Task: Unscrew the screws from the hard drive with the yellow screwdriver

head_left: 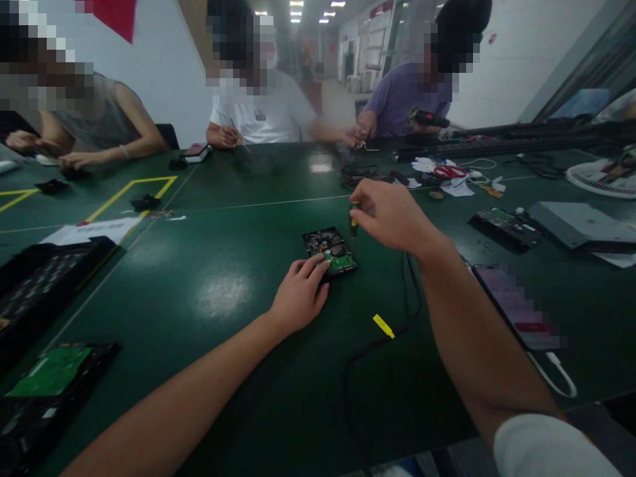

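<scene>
A hard drive (322,240) lies on the green table with its circuit board side up. My left hand (302,293) rests on its near left part, fingers stretched over the green board, thumb at the near edge. In my right hand (392,215) a screwdriver (354,222) with a black and yellow handle is pinched between thumb and fingers. It stands nearly upright, its thin shaft pointing down at the drive's right edge. Whether the tip sits in a screw is too small to tell.
A black cable with a yellow tag (383,326) runs near my right forearm. At right lie a phone (517,308), another drive (505,227) and a grey metal box (583,225). A black tray (97,255) and a drive (54,371) are at left. Three people sit opposite.
</scene>
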Demonstrator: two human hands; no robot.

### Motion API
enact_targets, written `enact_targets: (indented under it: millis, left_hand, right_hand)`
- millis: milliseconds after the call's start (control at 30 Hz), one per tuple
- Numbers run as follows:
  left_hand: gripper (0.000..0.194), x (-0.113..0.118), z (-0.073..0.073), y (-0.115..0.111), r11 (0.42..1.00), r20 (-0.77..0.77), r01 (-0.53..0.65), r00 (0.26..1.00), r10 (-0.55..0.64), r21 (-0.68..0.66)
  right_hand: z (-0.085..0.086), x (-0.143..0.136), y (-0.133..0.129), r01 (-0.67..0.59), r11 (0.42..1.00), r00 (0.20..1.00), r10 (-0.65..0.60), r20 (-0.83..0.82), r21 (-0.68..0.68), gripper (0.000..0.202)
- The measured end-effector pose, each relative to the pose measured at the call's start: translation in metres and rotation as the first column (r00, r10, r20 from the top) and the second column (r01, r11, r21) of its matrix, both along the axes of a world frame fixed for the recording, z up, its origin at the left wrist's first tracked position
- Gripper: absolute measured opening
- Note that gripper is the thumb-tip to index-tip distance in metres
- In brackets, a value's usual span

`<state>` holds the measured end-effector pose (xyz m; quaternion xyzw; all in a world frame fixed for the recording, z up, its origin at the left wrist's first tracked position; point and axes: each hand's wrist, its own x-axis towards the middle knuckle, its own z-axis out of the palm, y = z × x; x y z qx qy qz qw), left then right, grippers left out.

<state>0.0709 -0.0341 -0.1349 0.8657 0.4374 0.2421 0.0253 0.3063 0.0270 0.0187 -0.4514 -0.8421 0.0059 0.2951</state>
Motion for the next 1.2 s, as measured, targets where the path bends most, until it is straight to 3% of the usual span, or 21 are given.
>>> enact_targets:
  millis: [900,1200]
  left_hand:
    - [0.05,-0.0005,-0.0029,0.0005,1.0,0.001,-0.004,1.0,0.004,0.002]
    - [0.049,-0.0003,-0.0015,0.0002,1.0,-0.011,-0.007,1.0,0.006,-0.006]
  right_hand:
    - [0.003,-0.0013,-0.0019,0.089,0.996,0.996,-0.089,-0.019,0.007,0.005]
    - [0.0029,-0.0001,0.0006,0.038,0.999,0.999,-0.038,-0.012,-0.005,0.008]
